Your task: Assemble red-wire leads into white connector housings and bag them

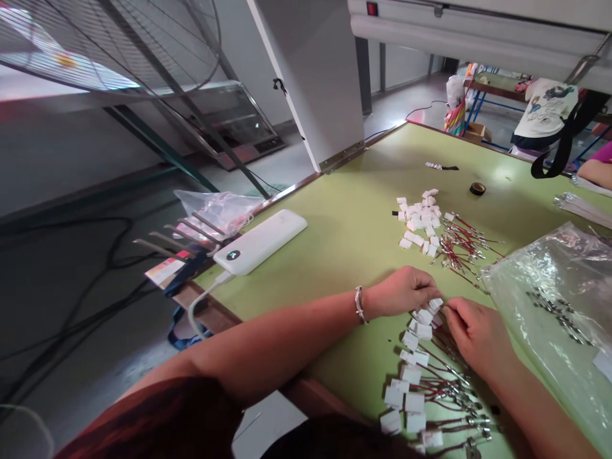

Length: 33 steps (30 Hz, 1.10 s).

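Observation:
My left hand (401, 292), with a bracelet at its wrist, pinches a small white connector housing (435, 305) at the top of a row. My right hand (478, 331) is closed close beside it, thumb and forefinger pressed together; what they hold is too small to make out. Below both hands runs a column of white housings (414, 401) with red wires (449, 370) and metal terminals pointing right. Beyond the hands lies a pile of loose white housings (418, 218). Touching its right side is a bunch of red wires with metal terminals (461, 245).
A clear plastic bag (535, 280) with metal terminals lies at right. On the left table edge are a white power bank (262, 242) with a cable and a pronged metal rack (186, 239). A black tape roll (477, 189) lies farther back. Another person (547, 108) sits beyond.

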Each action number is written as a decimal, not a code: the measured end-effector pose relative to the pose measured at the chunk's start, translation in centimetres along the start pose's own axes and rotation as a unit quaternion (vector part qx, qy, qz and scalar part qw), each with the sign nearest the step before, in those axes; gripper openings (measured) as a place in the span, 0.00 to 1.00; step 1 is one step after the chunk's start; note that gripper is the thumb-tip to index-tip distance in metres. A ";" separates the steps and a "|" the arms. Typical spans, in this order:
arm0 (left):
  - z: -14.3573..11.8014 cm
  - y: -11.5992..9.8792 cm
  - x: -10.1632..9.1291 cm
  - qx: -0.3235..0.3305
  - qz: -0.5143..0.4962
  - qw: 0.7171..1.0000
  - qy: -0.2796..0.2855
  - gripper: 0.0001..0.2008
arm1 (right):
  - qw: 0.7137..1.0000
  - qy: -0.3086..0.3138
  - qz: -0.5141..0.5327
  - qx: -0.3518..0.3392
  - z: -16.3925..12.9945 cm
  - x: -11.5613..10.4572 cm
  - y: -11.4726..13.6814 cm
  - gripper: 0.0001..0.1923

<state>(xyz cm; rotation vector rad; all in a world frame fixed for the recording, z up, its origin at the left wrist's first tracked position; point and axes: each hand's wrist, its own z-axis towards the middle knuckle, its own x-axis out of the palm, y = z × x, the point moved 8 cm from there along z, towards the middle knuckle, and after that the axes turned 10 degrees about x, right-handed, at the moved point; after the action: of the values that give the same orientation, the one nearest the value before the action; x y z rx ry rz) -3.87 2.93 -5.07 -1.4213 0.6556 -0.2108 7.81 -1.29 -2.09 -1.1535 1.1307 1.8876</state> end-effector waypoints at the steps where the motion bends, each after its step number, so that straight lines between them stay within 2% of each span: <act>1: 0.0 0.3 0.1 -0.022 -0.012 1.000 -0.007 0.12 | 1.000 -0.008 -0.003 0.006 0.0 0.1 -0.1 0.13; 5: -0.2 0.8 0.5 -0.069 -0.039 0.997 -0.018 0.13 | 1.000 -0.005 0.005 0.026 -0.3 0.7 -0.1 0.13; 8: -0.3 1.0 0.8 -0.073 -0.051 0.996 -0.011 0.14 | 0.999 0.005 0.024 0.043 -0.3 0.5 -0.1 0.14; 10: -0.3 0.9 0.8 -0.061 -0.045 0.997 -0.001 0.14 | 0.996 0.036 0.053 0.063 0.0 0.2 -0.3 0.14; 13: -0.1 0.0 0.4 0.003 0.019 0.999 0.027 0.15 | 0.987 0.093 0.096 0.087 0.9 0.1 -1.3 0.13; 14: 0.0 -0.5 0.1 0.042 0.058 0.997 0.033 0.15 | 0.989 0.075 0.094 0.090 1.3 -0.3 -2.0 0.12; 16: 0.2 -1.4 -1.0 0.111 0.143 0.983 0.027 0.15 | 0.994 -0.006 0.049 0.102 2.1 -1.4 -3.8 0.11; 18: 0.7 -1.4 -3.3 0.121 0.218 0.968 -0.042 0.15 | 0.989 -0.071 -0.027 0.124 2.5 -1.6 -5.6 0.12; 20: 1.1 -0.8 -6.0 0.085 0.265 0.950 -0.144 0.15 | 0.984 -0.065 -0.095 0.140 2.6 -0.7 -6.7 0.11; 22: 1.5 -0.4 -7.5 0.066 0.297 0.930 -0.205 0.16 | 0.982 -0.035 -0.130 0.135 2.5 0.3 -6.9 0.10; 23: 1.9 -0.3 -7.5 0.070 0.315 0.925 -0.202 0.18 | 0.982 -0.022 -0.138 0.128 2.4 0.6 -6.7 0.10; 25: 2.8 -0.4 -6.4 0.085 0.358 0.917 -0.156 0.20 | 0.983 0.003 -0.147 0.111 2.2 0.9 -6.2 0.09; 28: 3.4 -0.4 -4.7 0.093 0.408 0.903 -0.094 0.14 | 0.983 0.027 -0.151 0.100 2.0 0.9 -5.5 0.07; 33: 3.2 -0.2 -4.6 0.098 0.407 0.903 -0.100 0.09 | 0.983 0.024 -0.134 0.123 2.1 1.3 -4.8 0.08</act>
<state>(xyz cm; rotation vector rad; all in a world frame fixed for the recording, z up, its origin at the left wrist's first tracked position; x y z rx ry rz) -5.77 7.95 -3.48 -0.8632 0.9695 0.5114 10.58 2.69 -4.37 -1.1507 1.1360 1.4783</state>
